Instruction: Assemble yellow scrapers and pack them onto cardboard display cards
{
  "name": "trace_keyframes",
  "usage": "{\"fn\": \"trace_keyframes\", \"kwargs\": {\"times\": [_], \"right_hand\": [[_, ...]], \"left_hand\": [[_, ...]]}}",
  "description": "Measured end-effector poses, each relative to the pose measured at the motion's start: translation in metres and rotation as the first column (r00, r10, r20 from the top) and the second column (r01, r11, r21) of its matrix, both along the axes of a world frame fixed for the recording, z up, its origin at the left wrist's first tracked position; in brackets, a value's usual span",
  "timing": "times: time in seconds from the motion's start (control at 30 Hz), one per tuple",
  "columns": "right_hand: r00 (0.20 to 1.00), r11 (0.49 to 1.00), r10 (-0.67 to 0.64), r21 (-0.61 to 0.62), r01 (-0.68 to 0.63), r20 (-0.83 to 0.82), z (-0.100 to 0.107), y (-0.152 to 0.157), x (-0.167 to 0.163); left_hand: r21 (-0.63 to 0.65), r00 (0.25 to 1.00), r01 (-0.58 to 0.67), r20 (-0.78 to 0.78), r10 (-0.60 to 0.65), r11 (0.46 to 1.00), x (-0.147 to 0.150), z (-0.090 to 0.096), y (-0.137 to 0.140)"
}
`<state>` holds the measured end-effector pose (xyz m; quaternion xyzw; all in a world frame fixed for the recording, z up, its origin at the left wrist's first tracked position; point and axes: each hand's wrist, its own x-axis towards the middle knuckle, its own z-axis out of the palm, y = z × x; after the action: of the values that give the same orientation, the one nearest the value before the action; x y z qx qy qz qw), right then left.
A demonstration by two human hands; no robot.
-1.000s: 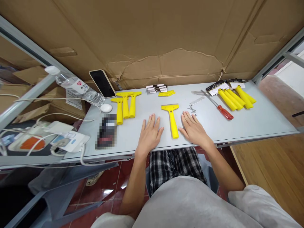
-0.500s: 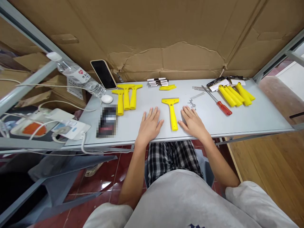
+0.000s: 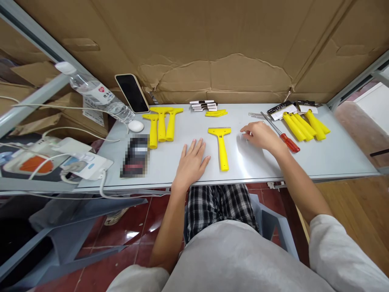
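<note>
A yellow scraper (image 3: 223, 150) with a T-shaped head lies on the grey table (image 3: 170, 166), between my two hands. To its left, my left hand (image 3: 192, 160) rests flat and empty on the table, fingers spread. My right hand (image 3: 261, 134) is over the spot of the small screws, right of the scraper head. Its fingers are bent in a pinch; whatever is between the fingertips is too small to make out. The hand covers most of the screws and one metal blade. Another thin metal blade (image 3: 255, 115) shows behind the hand.
Right of my hand lie a red-handled screwdriver (image 3: 288, 142) and several yellow handles (image 3: 299, 125) beside packaged cards (image 3: 281, 109). Three yellow scrapers (image 3: 162, 125) lie left. White-and-black packs (image 3: 203, 105) and yellow strips (image 3: 216, 113) sit behind. A phone (image 3: 132, 93) and bottle (image 3: 100, 95) lean at left.
My right hand has lifted from lying flat beside the scraper, moved forward and right over the screws, and bent its fingers. My left hand stays put.
</note>
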<state>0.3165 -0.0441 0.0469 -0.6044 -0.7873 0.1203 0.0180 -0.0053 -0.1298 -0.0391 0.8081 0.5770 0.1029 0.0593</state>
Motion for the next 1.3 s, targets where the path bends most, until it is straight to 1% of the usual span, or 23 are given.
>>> {"fn": "trace_keyframes", "kwargs": {"times": [0.07,0.13,0.23,0.33,0.5,0.63,0.77,0.87,0.97,1.07,1.17,1.3], "right_hand": [[0.998,0.999,-0.016,-0.041,0.019,0.066,-0.002,0.016,0.001],[0.995,0.998,-0.026,-0.061,0.032,0.097,-0.007,0.025,0.003],[0.996,0.998,-0.022,-0.050,0.027,0.086,-0.014,0.030,0.004],[0.996,0.999,-0.013,-0.030,0.015,0.086,-0.016,0.030,0.005],[0.996,1.000,0.007,-0.025,-0.005,0.087,-0.012,0.034,0.005],[0.998,0.999,0.030,-0.018,-0.029,0.055,-0.001,0.044,0.001],[0.993,0.994,0.101,0.038,-0.099,-0.068,0.014,0.056,-0.020],[0.972,0.981,0.194,0.008,-0.194,-0.134,0.018,0.065,-0.045],[0.958,0.964,0.256,-0.044,-0.264,-0.130,0.016,0.072,-0.070],[0.952,0.953,0.289,-0.067,-0.297,-0.103,0.013,0.076,-0.087],[0.950,0.946,0.301,-0.098,-0.309,-0.083,0.010,0.078,-0.097],[0.946,0.939,0.314,-0.122,-0.323,-0.082,0.002,0.080,-0.100]], "left_hand": [[-0.009,1.000,-0.001,0.001,0.001,1.000,0.000,0.002,-0.001],[-0.014,1.000,0.000,0.006,0.000,1.000,0.001,0.003,-0.001],[-0.012,1.000,0.000,0.014,0.000,1.000,0.001,0.005,-0.002],[-0.017,1.000,-0.001,0.017,0.001,1.000,0.002,0.006,-0.002],[-0.014,1.000,-0.002,0.022,0.002,1.000,0.002,0.007,-0.003],[-0.006,0.999,0.003,0.042,-0.003,1.000,0.002,0.005,-0.003],[-0.003,0.999,0.005,0.053,-0.005,1.000,0.001,0.003,-0.002],[-0.006,0.999,0.000,0.053,0.000,1.000,0.001,0.004,-0.003],[-0.012,0.999,-0.001,0.046,0.002,1.000,0.002,0.005,-0.004],[-0.008,0.999,0.001,0.052,-0.001,1.000,0.002,0.005,-0.005],[-0.004,0.998,0.000,0.068,0.000,1.000,0.002,0.005,-0.005],[-0.006,0.997,0.003,0.072,-0.003,1.000,0.002,0.007,-0.005]]}}
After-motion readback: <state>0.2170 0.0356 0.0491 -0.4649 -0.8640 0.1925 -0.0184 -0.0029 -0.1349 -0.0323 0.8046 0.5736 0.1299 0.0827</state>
